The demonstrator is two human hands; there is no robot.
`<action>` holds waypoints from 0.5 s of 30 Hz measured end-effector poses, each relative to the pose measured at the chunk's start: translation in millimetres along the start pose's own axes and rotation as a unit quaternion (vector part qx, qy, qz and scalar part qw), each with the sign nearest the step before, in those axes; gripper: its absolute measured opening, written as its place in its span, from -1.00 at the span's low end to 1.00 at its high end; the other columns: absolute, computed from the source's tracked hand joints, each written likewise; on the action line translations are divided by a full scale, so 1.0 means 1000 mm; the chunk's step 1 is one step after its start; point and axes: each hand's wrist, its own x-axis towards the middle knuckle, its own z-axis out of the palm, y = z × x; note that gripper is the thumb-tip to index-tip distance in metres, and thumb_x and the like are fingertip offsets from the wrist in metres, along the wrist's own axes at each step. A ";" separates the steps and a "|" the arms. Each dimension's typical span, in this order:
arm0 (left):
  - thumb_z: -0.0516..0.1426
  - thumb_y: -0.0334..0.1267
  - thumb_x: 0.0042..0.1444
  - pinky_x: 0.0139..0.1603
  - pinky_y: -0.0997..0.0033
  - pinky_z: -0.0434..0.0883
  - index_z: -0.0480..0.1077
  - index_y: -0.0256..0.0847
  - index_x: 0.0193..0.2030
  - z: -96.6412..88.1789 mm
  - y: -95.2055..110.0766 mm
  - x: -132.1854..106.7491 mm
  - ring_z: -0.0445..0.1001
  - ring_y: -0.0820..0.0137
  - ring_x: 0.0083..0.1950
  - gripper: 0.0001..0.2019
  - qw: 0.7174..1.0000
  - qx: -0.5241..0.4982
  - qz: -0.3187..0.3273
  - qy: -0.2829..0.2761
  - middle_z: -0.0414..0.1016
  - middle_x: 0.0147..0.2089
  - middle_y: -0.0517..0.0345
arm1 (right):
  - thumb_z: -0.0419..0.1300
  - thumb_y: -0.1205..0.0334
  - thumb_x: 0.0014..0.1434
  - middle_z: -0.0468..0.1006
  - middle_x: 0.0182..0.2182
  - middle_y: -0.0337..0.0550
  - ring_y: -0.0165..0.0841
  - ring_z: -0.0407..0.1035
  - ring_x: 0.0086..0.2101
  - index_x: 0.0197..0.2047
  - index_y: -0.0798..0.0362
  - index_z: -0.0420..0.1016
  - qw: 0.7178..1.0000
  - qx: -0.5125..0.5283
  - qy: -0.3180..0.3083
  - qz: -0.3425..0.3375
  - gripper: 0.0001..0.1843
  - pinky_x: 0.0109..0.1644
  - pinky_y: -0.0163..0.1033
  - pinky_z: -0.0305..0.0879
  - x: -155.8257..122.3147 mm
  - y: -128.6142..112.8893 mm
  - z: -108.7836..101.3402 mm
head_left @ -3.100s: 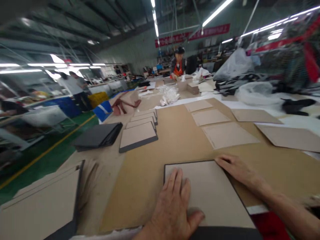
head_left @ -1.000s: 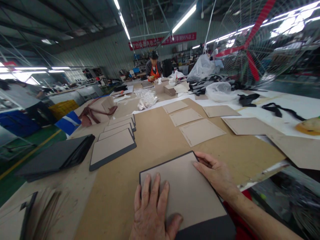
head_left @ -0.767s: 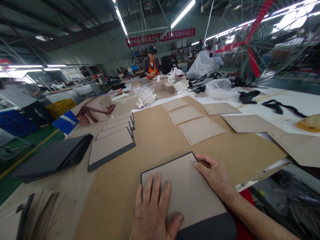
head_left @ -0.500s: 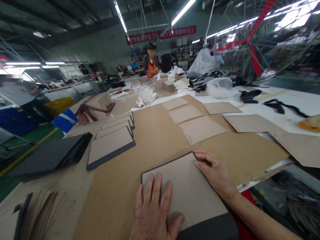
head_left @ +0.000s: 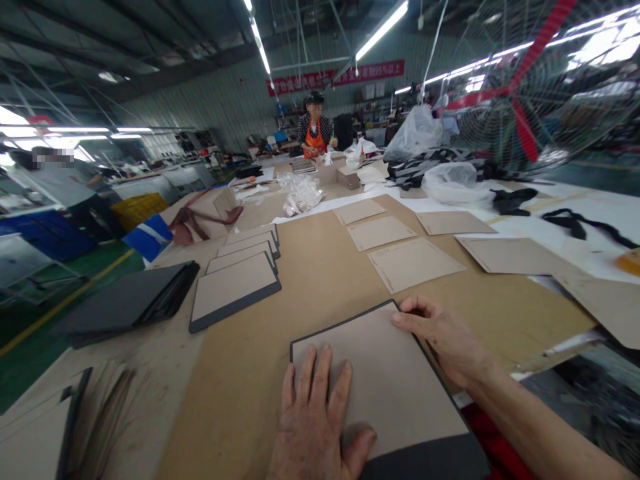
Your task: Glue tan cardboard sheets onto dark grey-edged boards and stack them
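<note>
In front of me lies a beige board (head_left: 400, 380) set on a black sheet, whose dark border (head_left: 425, 459) shows widest along the near side. My left hand (head_left: 317, 413) rests flat on the board's left part, fingers spread. At the far right corner my right hand (head_left: 435, 327) grips the board's edge, thumb on top and fingers curled at the side; their tips are partly hidden. Beyond it, a loose beige board (head_left: 415, 263) lies on the brown table covering. To the left is an overlapping row of black-edged beige boards (head_left: 235, 290).
A stack of black sheets (head_left: 125, 297) lies at the left, with upright beige boards (head_left: 100, 413) nearer me. More loose boards (head_left: 520, 255) spread to the right. Plastic bags (head_left: 453, 183) and a large fan (head_left: 510, 93) stand farther back. A person in an orange apron (head_left: 315, 141) is across the table.
The view has shifted slightly, so the scene sits a little farther right. Both hands keep about the same places on the board; my right fingers have moved slightly at the corner.
</note>
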 end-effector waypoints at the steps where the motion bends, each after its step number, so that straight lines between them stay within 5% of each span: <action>1: 0.18 0.13 0.13 0.27 -0.26 0.15 0.14 -0.20 0.44 0.000 0.000 -0.001 0.05 -0.21 0.45 -0.19 1.000 -0.008 -0.004 -0.001 0.10 0.48 -0.27 | 0.52 -0.07 -0.13 0.48 -0.51 -0.28 -0.35 0.33 -0.53 -0.38 0.00 0.37 1.000 0.003 -0.003 0.003 -0.52 -0.51 -0.29 0.27 0.001 -0.003 0.001; 6: 0.11 -0.07 0.29 0.35 -0.26 0.16 0.07 -0.19 0.46 0.001 0.002 -0.007 -0.03 -0.10 0.50 -0.35 0.993 -0.103 -0.045 0.036 0.07 0.50 -0.18 | 0.58 -0.07 -0.21 0.52 -0.44 -0.23 -0.35 0.35 -0.49 -0.31 0.01 0.45 0.999 0.029 -0.027 0.006 -0.46 -0.48 -0.30 0.28 -0.001 -0.018 0.004; 9: 0.03 -0.24 0.36 0.41 -0.15 0.14 0.00 -0.19 0.46 -0.001 0.002 -0.008 -0.02 0.06 0.52 -0.44 0.935 -0.227 -0.233 0.142 0.01 0.51 -0.17 | 0.59 -0.06 -0.21 0.53 -0.44 -0.20 -0.35 0.37 -0.50 -0.31 0.02 0.51 0.998 0.050 -0.044 0.000 -0.49 -0.47 -0.30 0.33 -0.010 -0.031 0.003; 12: 0.15 -0.04 0.28 0.29 -0.06 0.34 0.12 -0.26 0.39 -0.015 -0.002 -0.006 0.31 0.02 0.36 -0.38 0.761 -0.448 -0.436 0.176 0.27 0.37 -0.27 | 0.62 0.00 -0.19 0.56 -0.43 -0.17 -0.34 0.41 -0.47 -0.31 0.01 0.56 0.996 0.067 -0.055 -0.012 -0.53 -0.44 -0.31 0.38 -0.019 -0.043 0.002; 15: 0.29 0.07 0.11 -0.02 0.13 0.53 0.41 -0.28 0.15 -0.036 -0.008 -0.002 0.59 0.07 0.00 -0.42 0.513 -0.686 -0.502 0.117 0.59 0.04 -0.18 | 0.62 0.01 -0.18 0.59 -0.40 -0.13 -0.30 0.46 -0.44 -0.27 0.00 0.60 0.994 0.076 -0.071 0.009 -0.54 -0.41 -0.30 0.43 -0.025 -0.050 0.004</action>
